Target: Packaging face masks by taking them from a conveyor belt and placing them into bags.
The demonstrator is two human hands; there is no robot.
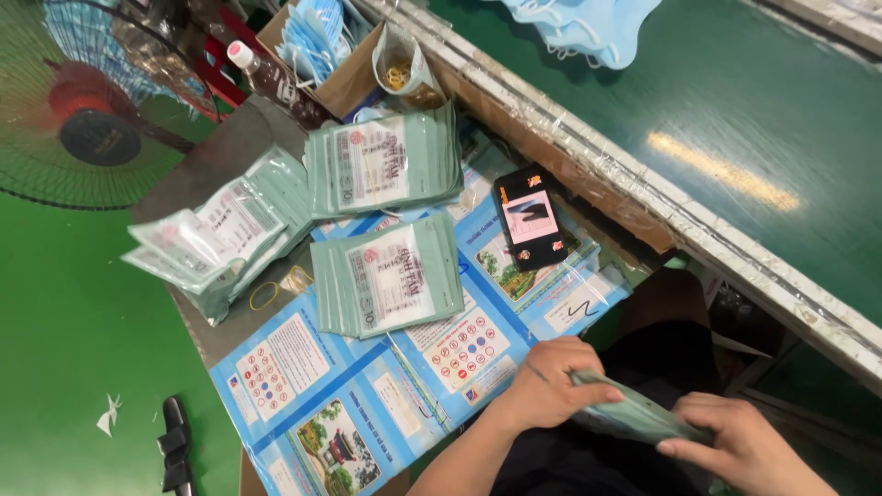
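Observation:
My left hand [551, 381] and my right hand [735, 441] both grip a thin stack of pale green packets [634, 415] over my lap, at the lower right. On the small work surface covered with blue printed sheets [349, 404] lie three piles of the same green packets with white labels: one in the middle [386, 276], one behind it [381, 165], and a fanned pile to the left [220, 234]. A phone [531, 218] with a lit screen lies to the right of the piles.
A yellow rubber band [265, 295] lies by the left pile. A cardboard box [331, 55] of blue masks, a bag of rubber bands [400, 69] and a bottle [271, 78] stand behind. A green conveyor [735, 119] runs on the right; a fan [92, 110] is at left.

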